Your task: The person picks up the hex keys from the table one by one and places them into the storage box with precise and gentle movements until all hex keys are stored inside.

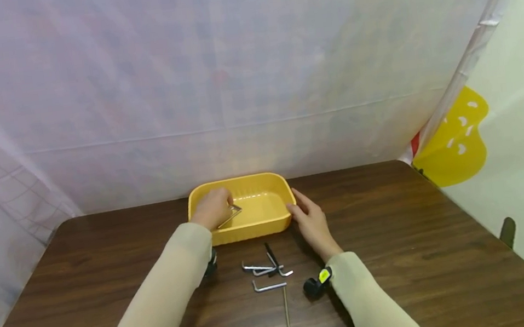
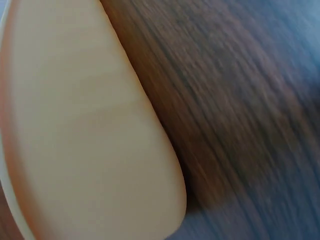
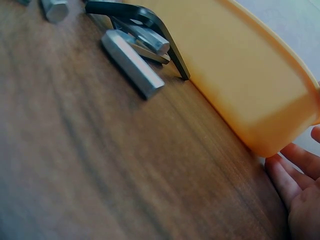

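A yellow plastic tray stands near the table's back edge. My left hand reaches over its left end with curled fingers and pinches a metal hex key inside; the exact fingertip contact is partly hidden. The left wrist view shows only the outer wall of the tray, not the hand. At the tray's right end my right hand grips the rim, thumb on the edge and fingers along the outside. In the right wrist view those fingers touch the tray's lower corner.
Several hex keys lie on the brown wooden table in front of the tray: a crossed cluster with a black hex key, a silver hex key and a longer hex key closer to me. A pale curtain hangs behind.
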`<state>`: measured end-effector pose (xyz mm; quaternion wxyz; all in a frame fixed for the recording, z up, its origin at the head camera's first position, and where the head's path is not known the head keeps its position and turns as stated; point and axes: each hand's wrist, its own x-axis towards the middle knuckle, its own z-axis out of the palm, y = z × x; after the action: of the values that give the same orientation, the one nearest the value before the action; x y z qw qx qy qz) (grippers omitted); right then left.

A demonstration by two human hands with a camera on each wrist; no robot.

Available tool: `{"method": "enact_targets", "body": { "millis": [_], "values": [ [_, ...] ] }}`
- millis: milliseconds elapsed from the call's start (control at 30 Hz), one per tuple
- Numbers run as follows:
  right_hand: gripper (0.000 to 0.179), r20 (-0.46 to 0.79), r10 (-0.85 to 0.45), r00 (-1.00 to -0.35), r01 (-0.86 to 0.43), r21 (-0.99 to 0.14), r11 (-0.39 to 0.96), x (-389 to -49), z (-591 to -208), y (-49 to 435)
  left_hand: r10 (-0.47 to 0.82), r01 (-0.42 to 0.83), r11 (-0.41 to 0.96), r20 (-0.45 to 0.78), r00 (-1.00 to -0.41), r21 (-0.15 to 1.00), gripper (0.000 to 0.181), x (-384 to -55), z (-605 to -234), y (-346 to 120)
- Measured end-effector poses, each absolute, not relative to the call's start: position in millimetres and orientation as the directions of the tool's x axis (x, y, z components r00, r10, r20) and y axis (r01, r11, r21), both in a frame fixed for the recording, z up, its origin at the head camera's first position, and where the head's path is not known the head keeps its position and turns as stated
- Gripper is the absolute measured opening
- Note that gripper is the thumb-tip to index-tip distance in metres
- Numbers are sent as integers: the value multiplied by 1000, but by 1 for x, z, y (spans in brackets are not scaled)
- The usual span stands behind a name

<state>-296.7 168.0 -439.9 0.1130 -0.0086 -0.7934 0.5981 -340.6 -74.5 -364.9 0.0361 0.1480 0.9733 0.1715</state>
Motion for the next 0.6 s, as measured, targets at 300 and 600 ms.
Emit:
{"method": "enact_targets", "body": {
  "millis": [300,600],
  "values": [
    [52,170,141,-975,-126,-953,277,-301,-443,171,367,367,835,83,-927,409,30,-334,-350,-87],
    [52,169,142,-975,-122,-948,294,-302,-439,177,426,479,748,222,-877,460,24,-308,-342,-87]
  ]
}}
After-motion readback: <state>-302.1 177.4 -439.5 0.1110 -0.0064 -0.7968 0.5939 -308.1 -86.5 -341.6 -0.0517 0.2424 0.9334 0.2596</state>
